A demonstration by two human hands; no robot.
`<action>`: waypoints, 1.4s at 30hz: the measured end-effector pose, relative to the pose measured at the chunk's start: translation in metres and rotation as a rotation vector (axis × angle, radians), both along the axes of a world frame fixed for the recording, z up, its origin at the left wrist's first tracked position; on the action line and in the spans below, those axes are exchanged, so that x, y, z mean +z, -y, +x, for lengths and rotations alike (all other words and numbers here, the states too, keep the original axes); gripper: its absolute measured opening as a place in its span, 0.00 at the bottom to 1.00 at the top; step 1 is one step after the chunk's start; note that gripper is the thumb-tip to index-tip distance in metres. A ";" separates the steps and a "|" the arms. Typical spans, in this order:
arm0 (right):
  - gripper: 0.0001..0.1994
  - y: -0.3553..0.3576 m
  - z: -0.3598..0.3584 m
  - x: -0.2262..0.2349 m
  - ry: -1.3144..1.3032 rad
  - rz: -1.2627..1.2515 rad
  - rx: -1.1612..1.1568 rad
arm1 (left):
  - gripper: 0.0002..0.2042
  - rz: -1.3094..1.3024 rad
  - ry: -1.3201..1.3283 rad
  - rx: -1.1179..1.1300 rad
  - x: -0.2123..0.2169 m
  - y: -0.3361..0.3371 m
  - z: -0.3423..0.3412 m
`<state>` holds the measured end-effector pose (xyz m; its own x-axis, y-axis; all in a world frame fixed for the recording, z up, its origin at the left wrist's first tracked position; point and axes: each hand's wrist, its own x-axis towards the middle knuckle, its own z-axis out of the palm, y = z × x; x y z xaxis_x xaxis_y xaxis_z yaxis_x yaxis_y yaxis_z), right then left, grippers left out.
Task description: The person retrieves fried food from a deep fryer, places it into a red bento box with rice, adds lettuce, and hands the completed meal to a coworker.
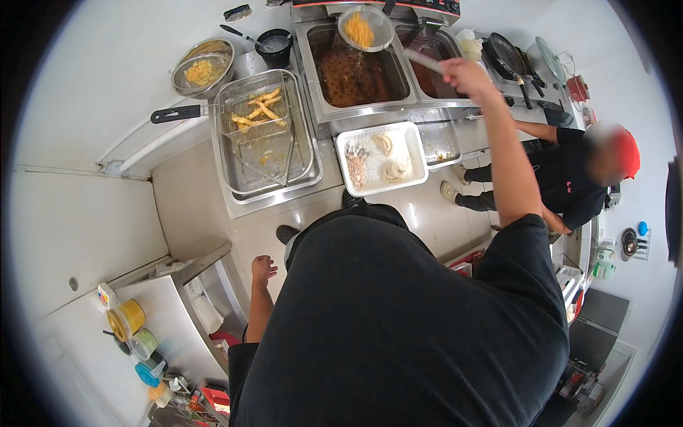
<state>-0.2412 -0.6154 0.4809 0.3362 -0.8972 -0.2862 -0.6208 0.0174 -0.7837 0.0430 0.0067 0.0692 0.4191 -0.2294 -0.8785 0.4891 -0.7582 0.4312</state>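
The right hand [466,73] has its grip clenched on the handle of a round strainer [364,28] of fries, held over the far fryer vat [356,71], handle slanting far-left from it, while the left hand [263,267] hangs released.

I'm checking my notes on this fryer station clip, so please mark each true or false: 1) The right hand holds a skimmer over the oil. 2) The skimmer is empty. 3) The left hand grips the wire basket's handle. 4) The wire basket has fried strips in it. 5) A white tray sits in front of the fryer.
1) True: the right hand holds the long handle of the round skimmer above the fryer vat.
2) False: it carries a heap of yellow fried food.
3) False: the left hand hangs free at the person's side, away from the wire basket.
4) True: golden strips lie in it.
5) True: the white tray holds pale uncooked pieces.
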 end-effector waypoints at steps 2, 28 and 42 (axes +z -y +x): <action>0.12 0.009 -0.004 0.053 -0.031 -0.112 0.045 | 0.16 0.003 -0.002 0.000 -0.001 -0.003 0.002; 0.15 0.018 -0.006 0.143 0.159 -0.254 0.144 | 0.15 0.043 0.017 0.005 0.008 -0.003 0.022; 0.12 -0.023 0.014 -0.010 0.102 0.066 -0.082 | 0.17 0.023 -0.018 -0.044 -0.011 -0.026 0.041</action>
